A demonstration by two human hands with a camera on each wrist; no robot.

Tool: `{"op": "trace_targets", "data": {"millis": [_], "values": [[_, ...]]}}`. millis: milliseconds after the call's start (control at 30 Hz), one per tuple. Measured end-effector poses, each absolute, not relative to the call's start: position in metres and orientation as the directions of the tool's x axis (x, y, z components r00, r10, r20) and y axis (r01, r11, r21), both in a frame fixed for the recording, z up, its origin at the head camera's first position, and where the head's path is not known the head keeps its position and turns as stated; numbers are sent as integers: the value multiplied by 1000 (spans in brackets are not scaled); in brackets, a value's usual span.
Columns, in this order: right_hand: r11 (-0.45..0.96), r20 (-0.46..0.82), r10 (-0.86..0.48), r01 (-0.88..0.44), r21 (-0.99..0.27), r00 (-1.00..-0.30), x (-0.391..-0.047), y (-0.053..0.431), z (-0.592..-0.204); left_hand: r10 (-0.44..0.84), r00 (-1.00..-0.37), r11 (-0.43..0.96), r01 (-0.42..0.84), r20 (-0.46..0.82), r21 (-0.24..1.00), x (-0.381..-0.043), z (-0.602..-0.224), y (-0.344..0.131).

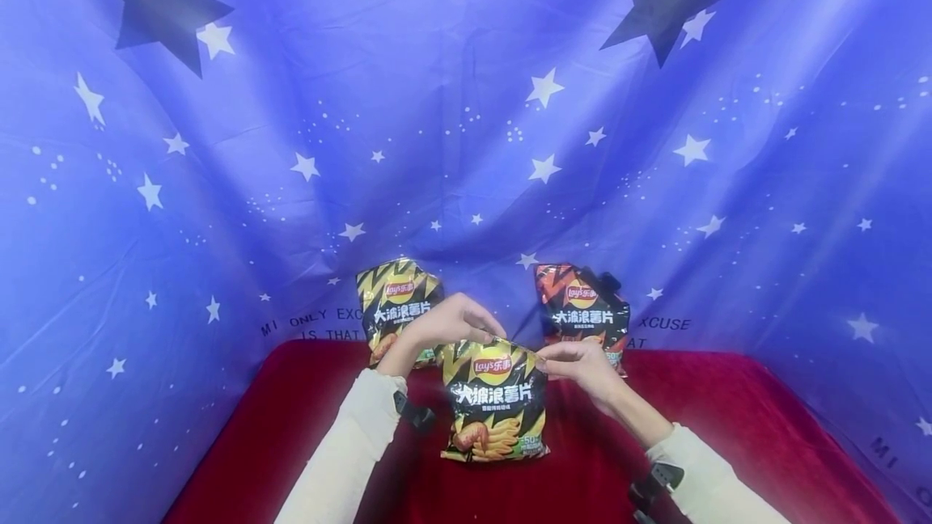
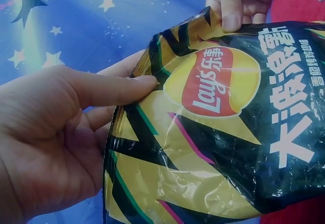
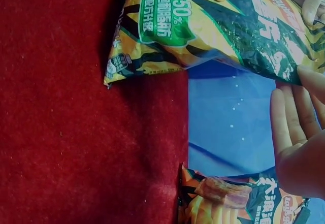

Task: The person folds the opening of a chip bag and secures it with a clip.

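Observation:
A black and gold Lay's chip bag (image 1: 495,403) stands upright over the red cloth, its printed front toward me. My left hand (image 1: 460,319) pinches its top edge, with the thumb (image 2: 139,88) on the front in the left wrist view. At the upper right corner of the bag, my right hand (image 1: 582,366) pinches the edge between thumb and fingers. In the right wrist view the right hand's (image 3: 304,127) other fingers extend behind the bag. The bag looks sealed along the top.
Behind on the left stands another gold chip bag (image 1: 399,302), partly covered by my left hand. A red-orange chip bag (image 1: 582,306) with a dark clip-like object (image 1: 606,283) on its top stands back right. Red cloth (image 1: 291,419) covers the table; a blue star-printed curtain (image 1: 466,144) hangs behind.

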State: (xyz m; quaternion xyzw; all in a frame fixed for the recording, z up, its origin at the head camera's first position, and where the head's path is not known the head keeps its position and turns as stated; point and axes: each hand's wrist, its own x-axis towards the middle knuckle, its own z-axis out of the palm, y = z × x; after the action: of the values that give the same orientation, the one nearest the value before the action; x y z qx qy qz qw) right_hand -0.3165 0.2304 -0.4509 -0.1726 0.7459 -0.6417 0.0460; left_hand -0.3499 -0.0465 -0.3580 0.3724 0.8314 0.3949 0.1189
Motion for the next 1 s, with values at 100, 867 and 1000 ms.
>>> {"op": "trace_targets", "data": {"millis": [100, 867, 1000], "values": [[89, 180, -308, -217, -972, -934, -316, 229, -453, 705, -704, 392, 489, 88, 779, -349, -358, -48], [250, 184, -367, -287, -925, -912, -312, 238, -439, 631, -772, 478, 465, 77, 746, -338, -355, -39], [253, 199, -360, -301, -919, -911, -312, 236, -438, 584, -809, 502, 425, 66, 753, -337, -357, -34]]}}
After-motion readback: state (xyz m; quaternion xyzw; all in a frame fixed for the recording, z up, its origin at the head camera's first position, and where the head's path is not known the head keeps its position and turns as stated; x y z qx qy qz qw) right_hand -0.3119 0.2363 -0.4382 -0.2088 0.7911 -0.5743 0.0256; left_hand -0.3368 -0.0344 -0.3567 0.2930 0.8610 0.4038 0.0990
